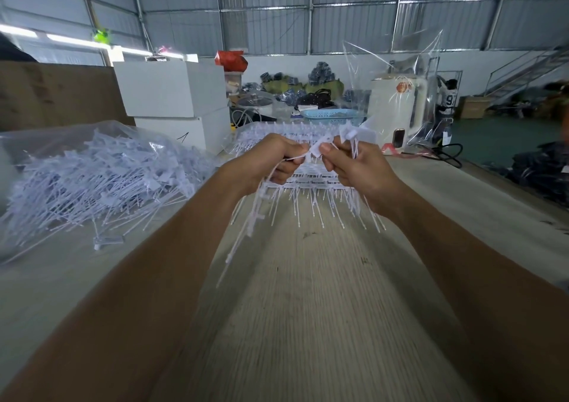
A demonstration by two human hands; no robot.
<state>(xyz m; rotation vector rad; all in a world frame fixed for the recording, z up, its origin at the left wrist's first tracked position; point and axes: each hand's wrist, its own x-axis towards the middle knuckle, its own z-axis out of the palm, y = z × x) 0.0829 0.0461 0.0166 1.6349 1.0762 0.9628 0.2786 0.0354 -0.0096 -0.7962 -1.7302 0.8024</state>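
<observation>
Two hands [271, 161] [357, 164] pinch thin white plastic ties [314, 150], strands dangling.

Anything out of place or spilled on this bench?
Yes, mildly: the heap of white ties spills out of its clear bag onto the table, and one loose tie lies apart at the heap's near edge.

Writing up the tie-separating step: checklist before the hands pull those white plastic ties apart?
1. Left hand grips its bunch of white plastic ties: ok.
2. Right hand pinches the tie tab between the hands: ok.
3. Bunch hangs free of the wooden table: cannot tell.
4. Bunch untangled from the stacked tie racks behind: cannot tell.
5. Pile of loose ties lies on its clear bag, left of the hands: ok.
</observation>
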